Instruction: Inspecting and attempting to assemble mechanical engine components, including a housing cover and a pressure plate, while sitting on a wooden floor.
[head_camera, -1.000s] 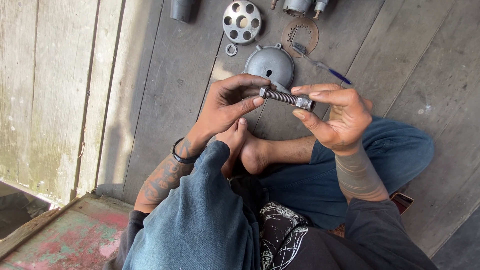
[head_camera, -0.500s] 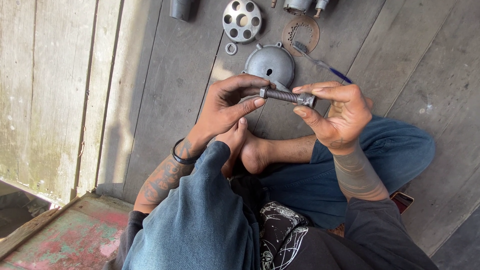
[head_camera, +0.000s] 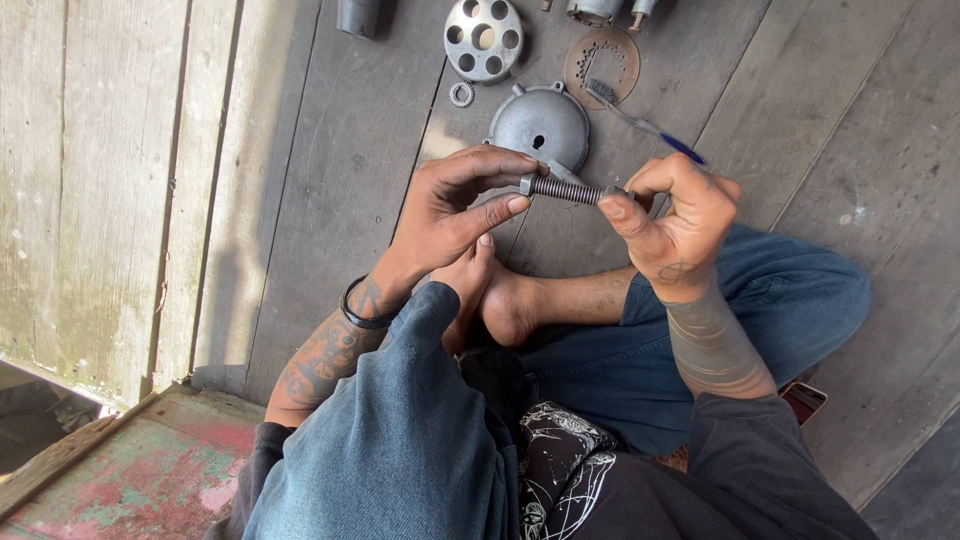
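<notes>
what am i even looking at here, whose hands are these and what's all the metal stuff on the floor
There is no machine here. The picture comes from a camera worn on a person's head, looking down at their own two bare hands. The person sits cross-legged in jeans on a grey wooden plank floor, bare feet tucked in.

The left hand and the right hand hold a dark threaded metal rod between them, one hand at each end, pinched by fingers and thumb.

On the floor beyond the hands lie a round grey metal cover, a silver disc with round holes, a small toothed ring, a thin rusty perforated disc and a toothbrush with a blue handle. More metal parts sit at the top edge, cut off.
</notes>
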